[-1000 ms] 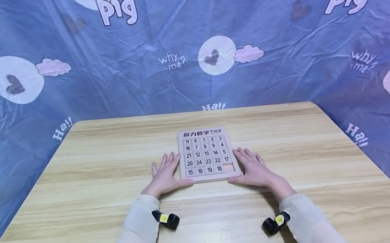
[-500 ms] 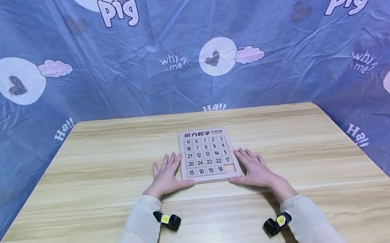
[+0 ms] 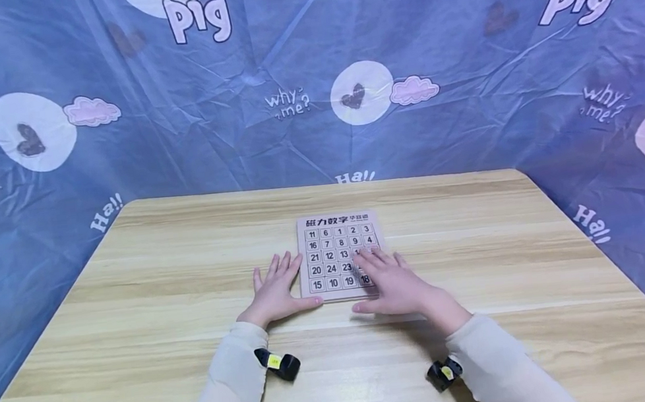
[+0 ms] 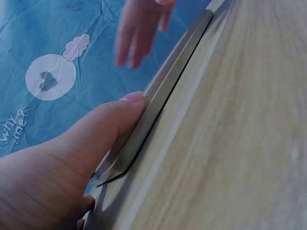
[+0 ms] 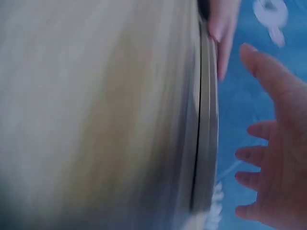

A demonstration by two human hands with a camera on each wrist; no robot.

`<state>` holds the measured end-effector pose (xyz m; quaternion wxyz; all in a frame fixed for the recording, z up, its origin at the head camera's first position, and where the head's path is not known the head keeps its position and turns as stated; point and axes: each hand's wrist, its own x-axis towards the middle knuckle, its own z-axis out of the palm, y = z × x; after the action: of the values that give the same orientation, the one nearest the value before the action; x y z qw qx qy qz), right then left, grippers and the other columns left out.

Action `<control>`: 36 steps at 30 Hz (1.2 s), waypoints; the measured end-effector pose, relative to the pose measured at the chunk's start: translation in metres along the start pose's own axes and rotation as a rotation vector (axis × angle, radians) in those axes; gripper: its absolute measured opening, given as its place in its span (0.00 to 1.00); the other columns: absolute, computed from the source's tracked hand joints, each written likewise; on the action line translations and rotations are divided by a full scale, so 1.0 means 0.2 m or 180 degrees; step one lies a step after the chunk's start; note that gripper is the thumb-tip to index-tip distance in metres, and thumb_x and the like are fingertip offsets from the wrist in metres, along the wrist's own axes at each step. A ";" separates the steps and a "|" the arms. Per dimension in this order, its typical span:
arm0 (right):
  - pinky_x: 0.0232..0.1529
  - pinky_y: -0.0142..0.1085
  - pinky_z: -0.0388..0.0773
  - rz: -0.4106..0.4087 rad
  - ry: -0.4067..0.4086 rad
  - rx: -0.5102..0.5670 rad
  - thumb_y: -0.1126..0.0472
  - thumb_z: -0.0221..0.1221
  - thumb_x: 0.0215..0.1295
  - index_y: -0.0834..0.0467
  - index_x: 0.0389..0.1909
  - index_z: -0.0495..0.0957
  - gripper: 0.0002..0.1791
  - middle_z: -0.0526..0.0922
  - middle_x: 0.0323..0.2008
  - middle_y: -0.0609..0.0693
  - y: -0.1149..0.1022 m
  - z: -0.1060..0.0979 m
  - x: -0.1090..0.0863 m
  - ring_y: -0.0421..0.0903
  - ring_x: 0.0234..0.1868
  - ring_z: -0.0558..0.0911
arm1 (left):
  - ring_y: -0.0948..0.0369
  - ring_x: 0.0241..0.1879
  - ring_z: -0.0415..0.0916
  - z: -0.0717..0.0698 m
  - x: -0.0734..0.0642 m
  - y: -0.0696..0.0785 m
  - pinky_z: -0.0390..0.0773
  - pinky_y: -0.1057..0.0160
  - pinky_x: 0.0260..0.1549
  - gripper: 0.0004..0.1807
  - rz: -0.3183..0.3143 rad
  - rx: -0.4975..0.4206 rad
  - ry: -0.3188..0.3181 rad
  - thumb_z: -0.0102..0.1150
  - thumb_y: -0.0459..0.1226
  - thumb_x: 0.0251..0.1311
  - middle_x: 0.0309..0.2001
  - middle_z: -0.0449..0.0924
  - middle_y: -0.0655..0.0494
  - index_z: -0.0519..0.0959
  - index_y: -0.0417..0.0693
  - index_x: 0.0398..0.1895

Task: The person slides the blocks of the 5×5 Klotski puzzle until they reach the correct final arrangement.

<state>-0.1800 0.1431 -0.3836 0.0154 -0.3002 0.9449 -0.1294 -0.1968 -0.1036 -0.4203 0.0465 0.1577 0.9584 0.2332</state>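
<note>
Number puzzle (image 3: 330, 262) is laid flat on the counter (image 3: 348, 370) | its left side and near edge are touched by the left grip (image 3: 276, 297), fingers extended | its right part is covered by the right grip (image 3: 397, 287), positioned above, fingers spread, nothing grasped.

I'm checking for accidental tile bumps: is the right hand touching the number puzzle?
Apart. In the right wrist view, blue backdrop shows plainly between the right hand and the number puzzle.
</note>
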 end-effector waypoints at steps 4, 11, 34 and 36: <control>0.55 0.58 0.40 -0.0312 -0.0122 -0.0201 0.31 0.53 0.44 0.58 0.64 0.50 0.51 0.51 0.63 0.57 -0.11 0.00 0.03 0.58 0.62 0.48 | 0.51 0.63 0.31 0.00 0.00 0.00 0.24 0.42 0.53 0.57 0.0010 0.0023 -0.0001 0.52 0.70 0.31 0.65 0.40 0.48 0.47 0.53 0.66; 0.55 0.59 0.41 -0.0687 -0.0318 -0.0340 0.30 0.52 0.42 0.57 0.64 0.51 0.52 0.52 0.63 0.54 -0.22 0.03 0.06 0.56 0.63 0.49 | 0.50 0.63 0.32 0.01 0.01 0.01 0.24 0.42 0.52 0.56 0.0045 0.0053 0.0019 0.53 0.68 0.33 0.65 0.40 0.48 0.48 0.52 0.66; 0.56 0.57 0.40 -0.0679 -0.0588 -0.0510 0.28 0.52 0.39 0.56 0.66 0.46 0.56 0.52 0.64 0.49 -0.19 0.06 0.02 0.56 0.63 0.46 | 0.51 0.63 0.31 0.01 0.01 -0.01 0.24 0.42 0.53 0.56 0.0045 0.0076 0.0028 0.51 0.69 0.33 0.66 0.40 0.48 0.48 0.53 0.66; 0.56 0.58 0.41 -0.0682 -0.0581 -0.0530 0.27 0.52 0.39 0.56 0.66 0.46 0.56 0.51 0.64 0.50 -0.17 0.06 0.00 0.56 0.63 0.46 | 0.51 0.63 0.31 0.01 0.00 -0.01 0.24 0.42 0.53 0.56 0.0044 0.0074 0.0026 0.51 0.70 0.33 0.66 0.40 0.48 0.48 0.53 0.66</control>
<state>-0.1598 0.1131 -0.3862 0.0625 -0.4100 0.9096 -0.0237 -0.1975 -0.1031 -0.4231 0.0392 0.1640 0.9601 0.2230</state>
